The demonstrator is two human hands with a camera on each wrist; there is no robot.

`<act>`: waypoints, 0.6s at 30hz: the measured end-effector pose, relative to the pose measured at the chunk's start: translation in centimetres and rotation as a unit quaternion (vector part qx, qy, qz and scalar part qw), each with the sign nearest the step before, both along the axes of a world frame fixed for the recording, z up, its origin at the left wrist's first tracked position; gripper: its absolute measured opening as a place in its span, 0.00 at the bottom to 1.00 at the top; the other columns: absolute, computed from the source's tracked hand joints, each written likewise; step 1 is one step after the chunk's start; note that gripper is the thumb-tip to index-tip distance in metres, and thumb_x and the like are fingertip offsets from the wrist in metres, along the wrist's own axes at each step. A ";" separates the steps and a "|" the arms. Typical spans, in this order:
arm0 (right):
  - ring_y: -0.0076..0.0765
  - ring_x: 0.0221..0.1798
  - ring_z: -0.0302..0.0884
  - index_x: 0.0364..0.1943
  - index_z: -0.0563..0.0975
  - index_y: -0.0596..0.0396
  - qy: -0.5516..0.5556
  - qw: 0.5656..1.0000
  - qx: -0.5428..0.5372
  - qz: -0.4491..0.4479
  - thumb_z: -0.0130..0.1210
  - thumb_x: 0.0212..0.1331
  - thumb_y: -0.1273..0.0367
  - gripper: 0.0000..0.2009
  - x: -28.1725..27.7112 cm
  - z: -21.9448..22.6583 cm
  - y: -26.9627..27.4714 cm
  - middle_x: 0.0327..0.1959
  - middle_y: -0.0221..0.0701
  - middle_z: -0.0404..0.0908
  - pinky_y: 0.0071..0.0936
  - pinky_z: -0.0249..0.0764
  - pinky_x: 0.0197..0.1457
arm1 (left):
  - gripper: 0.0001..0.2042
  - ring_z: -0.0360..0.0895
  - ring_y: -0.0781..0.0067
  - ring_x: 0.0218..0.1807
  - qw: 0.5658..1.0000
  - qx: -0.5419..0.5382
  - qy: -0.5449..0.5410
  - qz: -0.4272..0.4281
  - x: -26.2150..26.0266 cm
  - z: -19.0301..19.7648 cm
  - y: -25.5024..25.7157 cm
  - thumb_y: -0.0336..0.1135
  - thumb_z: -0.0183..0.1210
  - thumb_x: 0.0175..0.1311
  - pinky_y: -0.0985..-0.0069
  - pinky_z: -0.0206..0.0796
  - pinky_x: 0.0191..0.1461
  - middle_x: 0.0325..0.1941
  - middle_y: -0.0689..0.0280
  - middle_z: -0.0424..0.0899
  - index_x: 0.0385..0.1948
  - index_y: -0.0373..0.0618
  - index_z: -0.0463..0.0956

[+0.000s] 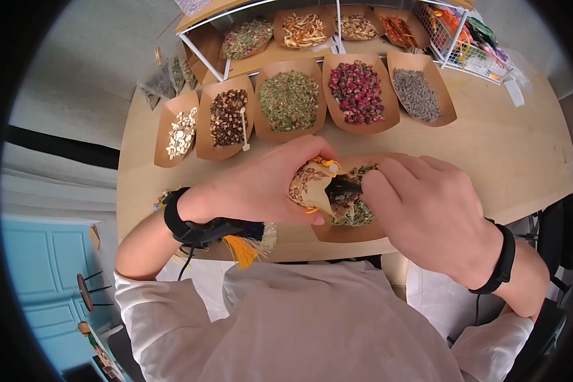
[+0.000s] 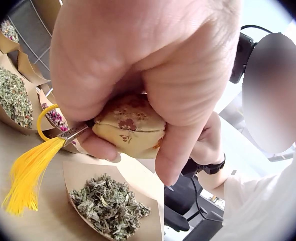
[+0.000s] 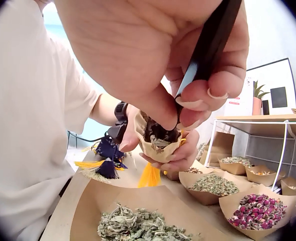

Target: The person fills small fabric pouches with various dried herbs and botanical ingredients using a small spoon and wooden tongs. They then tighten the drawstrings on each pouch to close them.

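Observation:
The left hand [image 1: 254,181] grips a small cream pouch [image 1: 310,186] with a reddish-brown pattern and yellow cord; a yellow tassel [image 2: 35,168] hangs from it in the left wrist view. In the right wrist view the pouch's mouth [image 3: 158,150] is spread, with dried leaves and something dark inside. The right hand [image 1: 430,213] pinches a black tool [image 3: 208,50] between thumb and fingers, its lower end at the pouch's mouth. Below both hands lies a paper tray [image 1: 350,237] of dried grey-green leaves [image 2: 110,206].
Behind the hands stand paper trays of white pieces [image 1: 181,134], brown bits [image 1: 226,121], green herbs [image 1: 290,99], rosebuds [image 1: 356,92] and lavender [image 1: 417,95]. A rack [image 1: 219,63] holds several more trays. Dark blue tassels [image 3: 108,158] lie near the left wrist; a wire basket [image 1: 465,54] stands back right.

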State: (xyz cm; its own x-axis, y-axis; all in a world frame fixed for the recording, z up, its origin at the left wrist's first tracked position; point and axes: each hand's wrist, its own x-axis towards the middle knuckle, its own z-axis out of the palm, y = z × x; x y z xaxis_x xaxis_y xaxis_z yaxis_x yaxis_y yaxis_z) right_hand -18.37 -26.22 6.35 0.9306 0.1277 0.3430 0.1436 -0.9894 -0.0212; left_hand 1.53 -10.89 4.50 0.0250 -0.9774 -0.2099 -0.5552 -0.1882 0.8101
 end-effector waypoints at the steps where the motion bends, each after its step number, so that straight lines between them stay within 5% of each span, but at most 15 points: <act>1: 0.39 0.29 0.76 0.28 0.71 0.55 -0.006 1.000 0.016 0.003 0.59 0.46 0.72 0.08 -0.2 0.1 -0.1 0.26 0.31 0.70 0.34 0.73 0.30 | 0.33 0.74 0.68 0.57 1.000 0.002 0.001 0.001 0.0 0.0 0.0 0.31 0.76 0.47 0.72 0.67 0.64 0.54 0.64 0.75 0.57 0.42 0.69; 4: 0.34 0.30 0.78 0.29 0.74 0.56 0.003 1.000 -0.027 0.007 0.58 0.43 0.71 0.08 -0.6 0.8 -0.4 0.25 0.29 0.73 0.28 0.77 0.32 | 0.33 0.74 0.68 0.57 1.000 0.005 0.004 0.007 0.1 0.1 0.0 0.31 0.76 0.47 0.72 0.68 0.63 0.54 0.64 0.75 0.57 0.42 0.69; 18: 0.37 0.28 0.77 0.28 0.72 0.56 0.020 1.000 0.005 -0.021 0.58 0.42 0.72 0.08 -2.9 -0.3 -1.4 0.24 0.31 0.71 0.33 0.75 0.30 | 0.30 0.74 0.60 0.58 0.996 -0.038 -0.077 -0.001 0.3 -0.2 0.0 0.29 0.75 0.50 0.70 0.69 0.62 0.53 0.61 0.73 0.55 0.43 0.69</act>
State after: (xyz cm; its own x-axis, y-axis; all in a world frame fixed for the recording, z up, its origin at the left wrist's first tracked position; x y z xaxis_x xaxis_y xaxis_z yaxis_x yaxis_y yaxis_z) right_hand -21.23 -27.63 6.01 0.9483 0.0847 0.3060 0.1003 -0.9943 -0.0356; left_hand 1.81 -10.92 4.27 0.0493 -0.9903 -0.1296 -0.6750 -0.1287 0.7265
